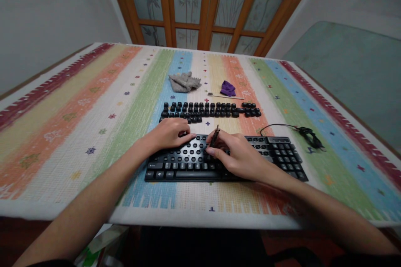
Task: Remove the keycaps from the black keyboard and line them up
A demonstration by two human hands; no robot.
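A black keyboard (191, 174) lies across the striped cloth, with many keycaps off its upper left and middle part, so the bare key posts show. My left hand (171, 133) rests at its upper left edge, the thumb stretched over the posts and apart from the bent fingers; it holds nothing that I can see. Over the middle of the keyboard, my right hand (238, 154) is closed on a slim dark tool (215, 135), one end pointing up. Its lower end is hidden by the fingers. Just beyond the keyboard, loose black keycaps (216, 110) stand in rows.
Farther back lie a crumpled grey cloth (184, 82), a purple cloth (228, 88) and a thin brush (225, 96). The keyboard's coiled cable (308, 137) is at the right. A striped tablecloth (94, 167) covers the table, whose front edge is near me.
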